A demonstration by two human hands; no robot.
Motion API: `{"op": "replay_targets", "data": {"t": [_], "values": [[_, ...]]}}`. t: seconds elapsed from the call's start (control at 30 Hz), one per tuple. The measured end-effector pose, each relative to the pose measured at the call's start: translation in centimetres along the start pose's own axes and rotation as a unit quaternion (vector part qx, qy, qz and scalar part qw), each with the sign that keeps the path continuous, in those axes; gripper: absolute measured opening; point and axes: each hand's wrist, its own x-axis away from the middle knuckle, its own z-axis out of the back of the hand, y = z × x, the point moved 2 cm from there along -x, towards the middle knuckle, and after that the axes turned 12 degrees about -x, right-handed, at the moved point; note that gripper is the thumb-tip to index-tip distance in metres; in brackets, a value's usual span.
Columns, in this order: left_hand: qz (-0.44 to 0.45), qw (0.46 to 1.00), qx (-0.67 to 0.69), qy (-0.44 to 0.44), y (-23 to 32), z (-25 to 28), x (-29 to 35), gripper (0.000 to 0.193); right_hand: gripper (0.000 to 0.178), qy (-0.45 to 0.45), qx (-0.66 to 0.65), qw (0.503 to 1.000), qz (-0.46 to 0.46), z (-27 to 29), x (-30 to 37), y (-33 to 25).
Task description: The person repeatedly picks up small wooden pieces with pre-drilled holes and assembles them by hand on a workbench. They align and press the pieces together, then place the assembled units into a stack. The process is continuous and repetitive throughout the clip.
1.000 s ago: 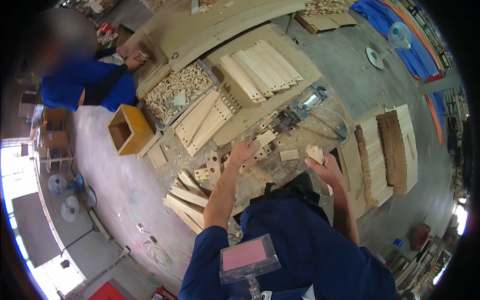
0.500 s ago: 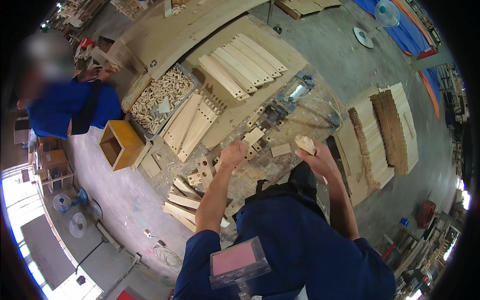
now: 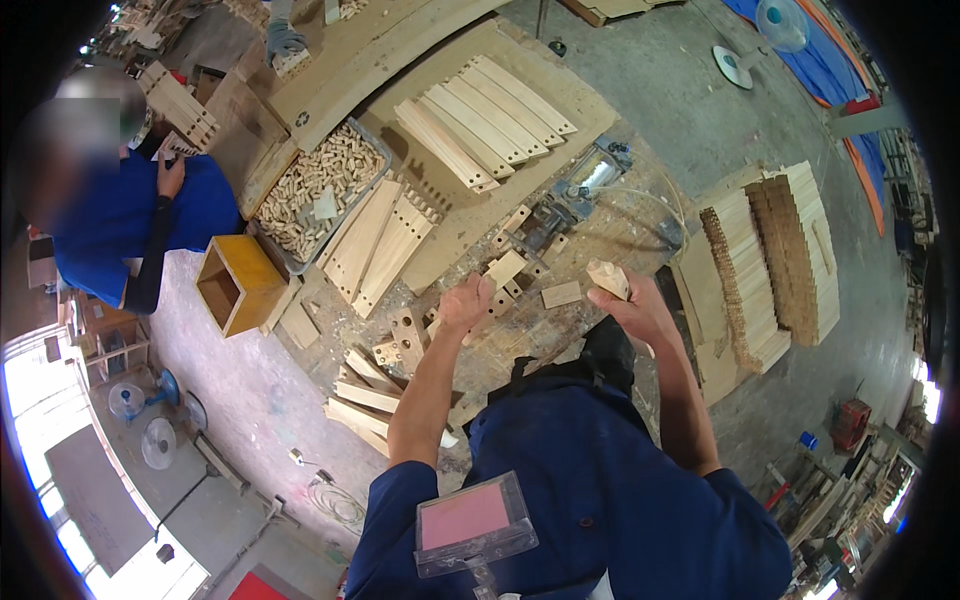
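Note:
My right hand [image 3: 643, 312] is closed around a pale, rough-ended wooden block [image 3: 608, 279], held up over the workbench [image 3: 520, 345]. Closed too, my left hand [image 3: 467, 303] hovers beside a cluster of small wooden blocks; what its fingers hold, if anything, is hidden. A metal clamping fixture [image 3: 548, 222] with an air cylinder [image 3: 600, 172] stands just beyond these blocks. Between my hands, a flat wooden piece [image 3: 561, 294] lies on the bench. Left of my left wrist is a block with round holes [image 3: 407, 335].
Drilled slats [image 3: 490, 115] lie at the far side, with more [image 3: 385, 245] beside a bin of dowels [image 3: 330, 185]. A yellow wooden box [image 3: 245, 285] stands left. Stacked boards [image 3: 775, 265] are at right. A co-worker in blue [image 3: 150, 220] stands at left; a gloved hand [image 3: 285, 40] shows beyond.
My hands hold nearly the same pose, the right slightly higher. The co-worker's arm and hand have shifted, and drilled slats now show beside them. A gloved hand has appeared at the top left.

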Motion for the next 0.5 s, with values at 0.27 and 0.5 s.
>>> {"op": "replay_targets", "data": {"t": [0.27, 0.5], "values": [[-0.009, 1.000, -0.003, 0.014, 0.1, 0.1, -0.3, 0.038, 0.039, 0.013, -0.030, 0.999, 0.005, 0.2, -0.6, 0.2], [-0.001, 1.000, -0.009, -0.023, 0.3, 0.1, -0.1, 0.035, 0.037, 0.028, -0.057, 0.998, -0.026, 0.7, -0.9, -0.2]]}}
